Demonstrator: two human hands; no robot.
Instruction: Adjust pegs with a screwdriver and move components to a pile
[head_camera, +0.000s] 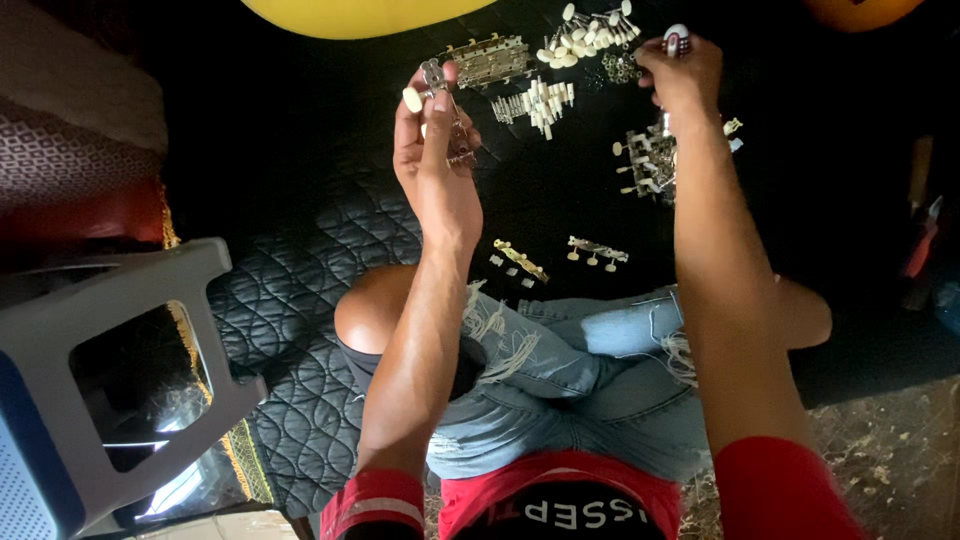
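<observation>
Around the quilted mat
A grey plastic stool (110, 370) at left — a yellow rounded object (360, 15) at top, black quilted mat (300, 300) beneath.

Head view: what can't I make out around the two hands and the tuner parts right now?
- Right hand: holds a small round thing, mostly covered by fingers; kind unclear.
- Left hand: tuning machine visible, but palm and thumb hide its lower part.
- Loose parts pile: too small to count.
- Yellow rounded object: cut off by top edge.
- Right side beyond the mat: too dark.
</observation>
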